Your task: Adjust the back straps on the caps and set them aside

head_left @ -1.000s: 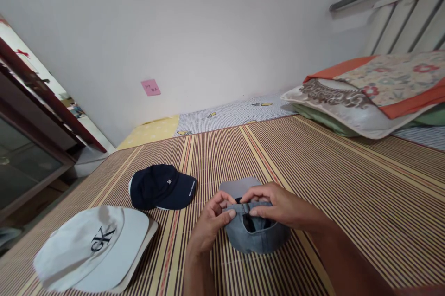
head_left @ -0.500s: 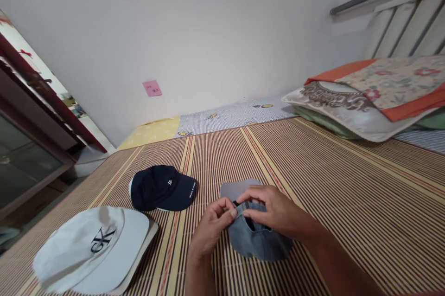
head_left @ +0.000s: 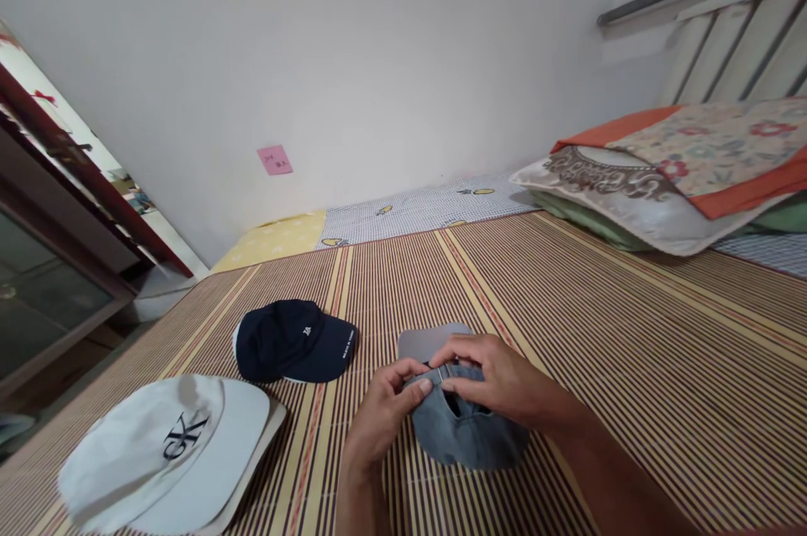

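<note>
A grey-blue cap (head_left: 470, 435) lies on the striped mat with its lighter grey brim (head_left: 425, 342) pointing away from me. Its back strap and a small metal buckle (head_left: 444, 372) face up between my hands. My left hand (head_left: 386, 410) pinches the strap on the left side, thumb and fingers pressed on it. From the right, my right hand (head_left: 498, 376) grips the strap beside the buckle with thumb and forefinger. To the left lie a navy cap (head_left: 287, 343) and a white cap (head_left: 157, 444) with black letters, stacked on another pale brim.
The striped mat (head_left: 567, 326) covers the bed. Pillows (head_left: 636, 191) and an orange floral cloth (head_left: 725, 141) lie at the back right. A white wall (head_left: 429, 57) with a pink note (head_left: 275, 160) rises behind; a doorway is at the left.
My left fingers have shifted slightly on the strap, and the metal buckle now shows more clearly between my hands. The caps on the left have not moved.
</note>
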Demonstrator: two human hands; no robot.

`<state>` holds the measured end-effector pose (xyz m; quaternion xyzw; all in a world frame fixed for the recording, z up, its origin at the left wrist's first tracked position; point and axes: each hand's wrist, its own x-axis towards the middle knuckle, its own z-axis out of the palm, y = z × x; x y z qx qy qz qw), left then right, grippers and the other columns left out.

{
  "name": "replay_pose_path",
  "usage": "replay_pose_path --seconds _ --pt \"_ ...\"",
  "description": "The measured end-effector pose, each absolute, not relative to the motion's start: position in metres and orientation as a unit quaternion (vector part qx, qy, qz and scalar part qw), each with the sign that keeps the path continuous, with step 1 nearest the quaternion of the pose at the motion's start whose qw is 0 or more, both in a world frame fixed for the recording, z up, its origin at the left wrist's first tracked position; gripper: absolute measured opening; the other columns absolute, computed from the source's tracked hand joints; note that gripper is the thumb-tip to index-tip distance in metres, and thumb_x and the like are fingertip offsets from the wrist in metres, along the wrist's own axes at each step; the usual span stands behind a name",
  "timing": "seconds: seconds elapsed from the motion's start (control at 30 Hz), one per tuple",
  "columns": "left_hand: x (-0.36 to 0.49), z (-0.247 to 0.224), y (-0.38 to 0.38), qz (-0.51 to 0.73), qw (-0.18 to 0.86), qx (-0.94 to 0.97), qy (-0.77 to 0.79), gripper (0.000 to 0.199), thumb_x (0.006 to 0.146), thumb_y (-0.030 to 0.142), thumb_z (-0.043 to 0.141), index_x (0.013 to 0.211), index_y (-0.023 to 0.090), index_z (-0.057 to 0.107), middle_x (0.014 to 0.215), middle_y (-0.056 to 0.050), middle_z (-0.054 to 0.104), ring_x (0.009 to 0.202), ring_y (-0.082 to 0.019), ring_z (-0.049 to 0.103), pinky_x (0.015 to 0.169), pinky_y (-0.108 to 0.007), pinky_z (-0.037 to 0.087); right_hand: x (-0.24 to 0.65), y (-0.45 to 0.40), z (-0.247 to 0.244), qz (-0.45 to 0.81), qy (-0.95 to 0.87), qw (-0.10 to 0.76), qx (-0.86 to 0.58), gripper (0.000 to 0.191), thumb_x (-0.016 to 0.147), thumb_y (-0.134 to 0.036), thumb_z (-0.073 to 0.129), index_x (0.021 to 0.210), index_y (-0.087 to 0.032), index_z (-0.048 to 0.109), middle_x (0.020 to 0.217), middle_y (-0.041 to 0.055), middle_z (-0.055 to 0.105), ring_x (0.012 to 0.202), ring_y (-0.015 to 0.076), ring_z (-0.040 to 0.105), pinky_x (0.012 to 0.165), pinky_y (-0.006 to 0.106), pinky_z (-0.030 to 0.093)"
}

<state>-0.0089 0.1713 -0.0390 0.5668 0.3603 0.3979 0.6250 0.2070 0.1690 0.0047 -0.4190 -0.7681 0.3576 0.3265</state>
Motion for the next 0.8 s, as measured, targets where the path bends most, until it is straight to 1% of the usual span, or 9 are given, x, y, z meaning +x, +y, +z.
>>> replay_pose_path --seconds 0.07,0.17,0.3,0.4,0.47,0.53,0.6,0.7,0.8 --pt "-0.011 -0.04 0.171 0.404 0.615 0.566 0.37 0.038 0.081 0.052 0.081 0.081 0.016 0.069 0.071 0.003 0.058 0.065 -0.011 0.045 0.063 -0.024 0.032 0.212 0.171 0.004 0.4 -0.749 0.319 -0.42 0.027 0.083 -0.023 0.067 0.107 -0.022 0.078 0.083 -0.0011 0.068 0.074 0.0154 0.057 0.069 0.029 0.041" --pt "-0.016 -0.044 0.173 0.415 0.616 0.558 0.37 0.039 0.082 0.053 0.081 0.08 0.017 0.066 0.068 0.004 0.055 0.063 -0.011 0.042 0.062 -0.023 0.031 0.227 0.177 -0.003 0.478 -0.725 0.283 -0.407 0.031 0.082 -0.035 0.072 0.108 -0.018 0.076 0.083 0.0011 0.069 0.076 0.0173 0.06 0.069 0.029 0.043" --pt "-0.023 -0.048 0.173 0.429 0.622 0.546 0.363 0.035 0.084 0.05 0.08 0.083 0.017 0.067 0.071 0.003 0.058 0.064 -0.011 0.045 0.063 -0.023 0.033 0.247 0.186 -0.017 0.523 -0.72 0.222 -0.398 0.028 0.073 -0.041 0.082 0.085 -0.017 0.075 0.071 -0.0029 0.06 0.069 0.0145 0.052 0.059 0.026 0.032" --pt "-0.028 -0.048 0.172 0.426 0.621 0.548 0.364 0.037 0.084 0.05 0.08 0.08 0.017 0.066 0.069 0.002 0.058 0.063 -0.011 0.046 0.062 -0.023 0.034 0.254 0.187 -0.022 0.562 -0.709 0.203 -0.375 0.033 0.073 -0.044 0.082 0.067 -0.018 0.063 0.061 -0.0072 0.045 0.059 0.0101 0.038 0.054 0.026 0.021" --pt "-0.032 -0.047 0.17 0.403 0.627 0.562 0.358 0.038 0.084 0.051 0.079 0.079 0.016 0.065 0.069 0.001 0.059 0.064 -0.012 0.048 0.062 -0.024 0.035 0.257 0.186 -0.021 0.586 -0.7 0.213 -0.349 0.038 0.077 -0.049 0.079 0.067 -0.018 0.059 0.062 -0.0076 0.043 0.058 0.0097 0.035 0.054 0.026 0.019" --pt "-0.034 -0.045 0.168 0.384 0.638 0.572 0.344 0.038 0.084 0.052 0.078 0.078 0.017 0.064 0.068 0.0 0.059 0.064 -0.014 0.05 0.062 -0.024 0.036 0.261 0.183 -0.017 0.609 -0.687 0.238 -0.318 0.041 0.081 -0.056 0.076 0.074 -0.018 0.062 0.064 -0.0069 0.044 0.06 0.0101 0.037 0.056 0.026 0.023" --pt "-0.035 -0.042 0.166 0.383 0.648 0.57 0.328 0.041 0.084 0.053 0.079 0.073 0.018 0.059 0.064 0.002 0.053 0.06 -0.012 0.045 0.059 -0.024 0.032 0.264 0.179 -0.011 0.623 -0.677 0.265 -0.288 0.045 0.083 -0.061 0.075 0.079 -0.017 0.065 0.067 -0.0061 0.047 0.062 0.0106 0.039 0.059 0.025 0.027" --pt "-0.033 -0.038 0.16 0.397 0.667 0.559 0.293 0.049 0.08 0.055 0.081 0.065 0.019 0.051 0.057 0.006 0.042 0.054 -0.009 0.031 0.054 -0.023 0.023 0.268 0.171 -0.003 0.632 -0.664 0.315 -0.245 0.049 0.082 -0.064 0.075 0.076 -0.017 0.064 0.067 -0.0056 0.048 0.06 0.0098 0.039 0.056 0.024 0.027" --pt "-0.029 -0.03 0.15 0.429 0.7 0.515 0.246 0.051 0.076 0.056 0.084 0.064 0.02 0.05 0.054 0.006 0.043 0.049 -0.007 0.029 0.049 -0.022 0.022 0.266 0.162 0.002 0.645 -0.642 0.363 -0.201 0.051 0.079 -0.065 0.079 0.071 -0.017 0.062 0.061 -0.0061 0.049 0.053 0.0086 0.037 0.05 0.022 0.023"
